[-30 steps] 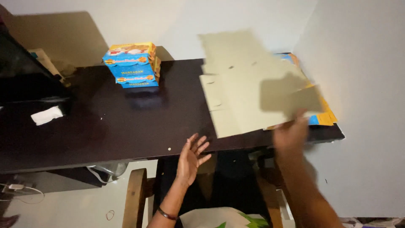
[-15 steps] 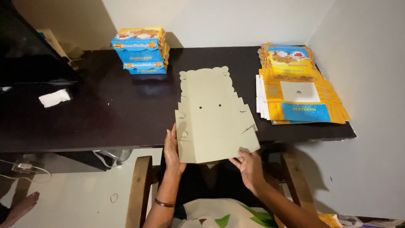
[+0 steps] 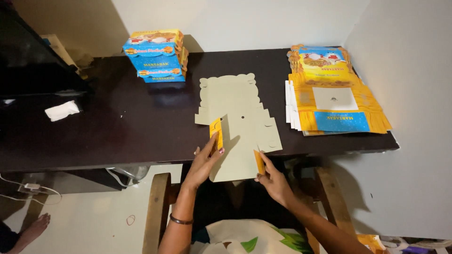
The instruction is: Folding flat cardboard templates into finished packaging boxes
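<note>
A flat, unfolded cardboard box blank (image 3: 238, 117) lies plain side up on the dark table (image 3: 117, 127), its near end hanging over the front edge. My left hand (image 3: 205, 162) lifts the blank's left side flap, showing its yellow printed face. My right hand (image 3: 270, 176) pinches the right side flap near the table edge and turns it up too.
A stack of flat yellow-and-blue printed blanks (image 3: 332, 94) lies at the table's right end. Three folded boxes (image 3: 155, 54) are stacked at the back. A crumpled white paper (image 3: 62, 110) lies left, by a dark screen (image 3: 28, 61). Another person's bare foot (image 3: 35, 226) shows at lower left.
The blank went from held in the air at the right to lying on the table in front of me. Both hands have shifted to its side flaps and folded them up.
</note>
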